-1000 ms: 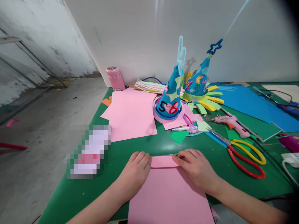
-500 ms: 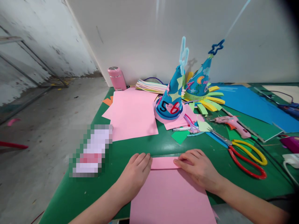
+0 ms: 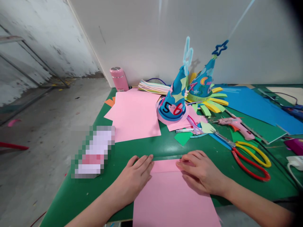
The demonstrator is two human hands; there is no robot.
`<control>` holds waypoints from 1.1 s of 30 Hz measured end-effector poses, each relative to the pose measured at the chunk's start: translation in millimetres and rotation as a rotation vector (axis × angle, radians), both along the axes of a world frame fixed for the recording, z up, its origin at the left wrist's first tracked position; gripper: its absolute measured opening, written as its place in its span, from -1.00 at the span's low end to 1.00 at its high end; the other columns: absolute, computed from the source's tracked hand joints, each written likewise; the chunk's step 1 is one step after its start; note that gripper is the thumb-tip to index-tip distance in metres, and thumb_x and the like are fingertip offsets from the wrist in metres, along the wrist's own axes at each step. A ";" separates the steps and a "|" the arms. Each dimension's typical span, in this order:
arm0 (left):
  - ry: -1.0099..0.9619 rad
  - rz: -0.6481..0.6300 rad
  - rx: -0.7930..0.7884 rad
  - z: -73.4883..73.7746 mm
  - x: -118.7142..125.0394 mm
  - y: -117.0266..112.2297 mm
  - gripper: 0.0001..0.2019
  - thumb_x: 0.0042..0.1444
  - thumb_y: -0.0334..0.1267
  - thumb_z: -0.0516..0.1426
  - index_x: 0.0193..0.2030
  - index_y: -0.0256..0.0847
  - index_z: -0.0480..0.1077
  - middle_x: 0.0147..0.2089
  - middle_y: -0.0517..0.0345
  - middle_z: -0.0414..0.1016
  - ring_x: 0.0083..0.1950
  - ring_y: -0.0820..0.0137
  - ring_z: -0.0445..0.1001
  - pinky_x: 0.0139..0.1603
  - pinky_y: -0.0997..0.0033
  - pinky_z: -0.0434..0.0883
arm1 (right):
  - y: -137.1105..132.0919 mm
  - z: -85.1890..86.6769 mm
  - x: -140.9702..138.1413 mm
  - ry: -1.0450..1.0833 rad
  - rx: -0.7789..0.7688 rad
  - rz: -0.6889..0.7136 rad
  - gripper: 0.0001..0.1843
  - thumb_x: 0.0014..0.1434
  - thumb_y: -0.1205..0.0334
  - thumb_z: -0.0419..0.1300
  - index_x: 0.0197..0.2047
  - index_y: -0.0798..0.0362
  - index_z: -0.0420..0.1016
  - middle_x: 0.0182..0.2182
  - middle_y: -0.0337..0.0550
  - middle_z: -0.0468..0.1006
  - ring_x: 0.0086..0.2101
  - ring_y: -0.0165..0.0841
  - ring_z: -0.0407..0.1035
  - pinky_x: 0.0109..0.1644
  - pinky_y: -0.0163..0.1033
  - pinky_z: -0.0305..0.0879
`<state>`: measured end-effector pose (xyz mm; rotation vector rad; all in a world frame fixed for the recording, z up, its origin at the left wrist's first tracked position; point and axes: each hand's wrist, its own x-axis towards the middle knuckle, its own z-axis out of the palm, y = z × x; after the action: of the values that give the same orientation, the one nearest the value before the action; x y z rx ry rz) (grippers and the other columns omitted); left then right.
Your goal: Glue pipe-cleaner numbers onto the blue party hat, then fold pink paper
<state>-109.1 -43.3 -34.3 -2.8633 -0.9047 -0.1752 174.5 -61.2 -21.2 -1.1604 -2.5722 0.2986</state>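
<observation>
A sheet of pink paper lies before me, with a crease across it near its far edge. My left hand rests along the sheet's far left corner, fingers stretched out and lying flat. At the far right corner my right hand is closed, its thumb and bent fingers pinching the paper's edge. The fingertips on the right partly hide that corner. Scissors with one red and one yellow handle lie right of my right hand. Beyond the hands stands a blue paper cone hat marked 5 and 6.
Another cone hat, with a star on top, stands behind. More pink paper lies at the back left near a pink flask. A pink glue gun and blue sheets occupy the right. A blurred-out item lies left.
The raised pink strip at the far edge now looks flatter and paler. My left hand has spread its fingers and shifted slightly left; my right hand stays almost in place.
</observation>
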 end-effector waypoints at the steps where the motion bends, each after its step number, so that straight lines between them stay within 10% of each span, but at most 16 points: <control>1: -0.028 0.013 0.005 1.0 0.3 -1.0 -0.69 0.20 -0.28 -0.10 0.04 -0.21 0.28 0.14 0.03 0.29 0.12 0.30 0.20 0.09 0.18 0.07 | -1.5 1.8 -1.1 0.000 -0.008 -0.012 -0.66 0.09 0.19 0.10 -0.03 -0.04 0.37 -0.20 -0.12 0.42 -0.20 -0.29 0.23 -0.10 -0.14 0.06; 9: -0.135 0.063 -0.007 22.1 44.0 -23.0 -0.57 0.18 -0.04 -0.14 -0.01 -0.26 0.34 0.06 0.01 0.38 0.21 0.26 0.10 0.23 0.05 -0.38 | -7.1 1.7 -3.8 -0.033 0.019 -0.057 -0.65 0.11 0.12 0.09 -0.02 -0.06 0.37 -0.15 -0.10 0.42 -0.18 -0.28 0.23 -0.10 -0.13 0.05; 15: -0.033 0.028 -0.222 16.2 76.5 -29.5 -0.33 0.14 0.09 -0.27 0.20 -0.45 0.05 0.25 -0.18 0.05 0.28 0.15 -0.07 0.22 0.12 -0.23 | -7.7 0.8 -5.4 -0.045 0.019 -0.084 -0.68 0.12 0.12 0.08 -0.05 -0.06 0.40 -0.15 -0.12 0.43 -0.18 -0.29 0.23 -0.09 -0.14 0.05; 23: -0.002 0.086 -0.264 -2.2 62.7 -38.2 -0.27 0.10 0.14 -0.26 0.23 -0.45 -0.03 0.27 -0.29 -0.06 0.29 0.04 -0.15 0.20 0.05 -0.20 | -8.1 0.4 -4.4 -0.024 0.017 -0.090 -0.67 0.11 0.10 0.10 -0.04 -0.07 0.39 -0.15 -0.13 0.44 -0.19 -0.29 0.22 -0.09 -0.13 0.03; 33: -0.037 0.207 0.041 -5.7 30.4 -46.3 -0.24 0.03 0.19 -0.13 0.10 -0.53 0.19 0.15 -0.38 0.19 0.20 -0.01 0.06 0.19 0.00 -0.32 | -7.8 -0.8 -3.5 -0.016 0.022 -0.091 -0.66 0.11 0.09 0.10 -0.03 -0.09 0.39 -0.17 -0.13 0.44 -0.19 -0.29 0.23 -0.09 -0.13 0.03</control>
<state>-78.7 -89.7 -40.0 -2.7142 -1.1817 -0.2229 171.0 -69.0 -22.0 -1.2720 -2.5208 0.2402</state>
